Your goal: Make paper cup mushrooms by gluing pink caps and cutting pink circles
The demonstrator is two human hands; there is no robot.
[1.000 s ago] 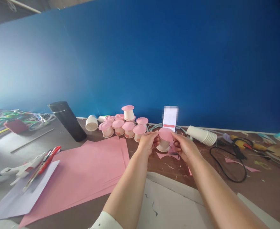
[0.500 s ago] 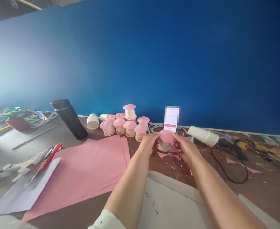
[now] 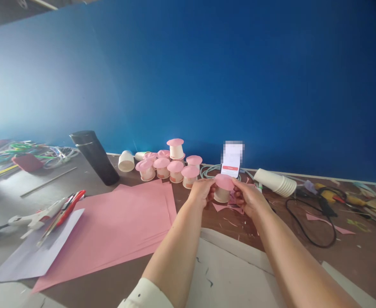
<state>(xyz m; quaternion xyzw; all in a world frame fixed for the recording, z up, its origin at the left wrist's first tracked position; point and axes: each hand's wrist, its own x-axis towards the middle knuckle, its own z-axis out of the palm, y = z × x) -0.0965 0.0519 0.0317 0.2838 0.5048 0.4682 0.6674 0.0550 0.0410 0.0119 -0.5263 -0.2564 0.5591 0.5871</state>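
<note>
Both my hands hold an upturned white paper cup [image 3: 221,195] topped with a round pink paper disc [image 3: 224,182]. My left hand [image 3: 201,190] pinches the disc's left edge and my right hand [image 3: 247,197] pinches its right edge, fingers curled. The cup stands on or just above the brown table [image 3: 351,252]. A cluster of several similar pink-topped cups [image 3: 171,164] stands just behind and to the left, by the blue wall.
Large pink paper sheets [image 3: 117,226] lie to the left, with a lilac sheet [image 3: 34,252], red-handled scissors [image 3: 63,211] and a glue gun [image 3: 30,219]. A black flask [image 3: 95,157], a lying stack of white cups [image 3: 276,182], a propped phone [image 3: 232,159], black cable [image 3: 309,222] and pink scraps surround the hands.
The hands stay on the pink-topped cup with barely any shift; the view has drifted slightly, so the table things sit a little higher and to the right.
</note>
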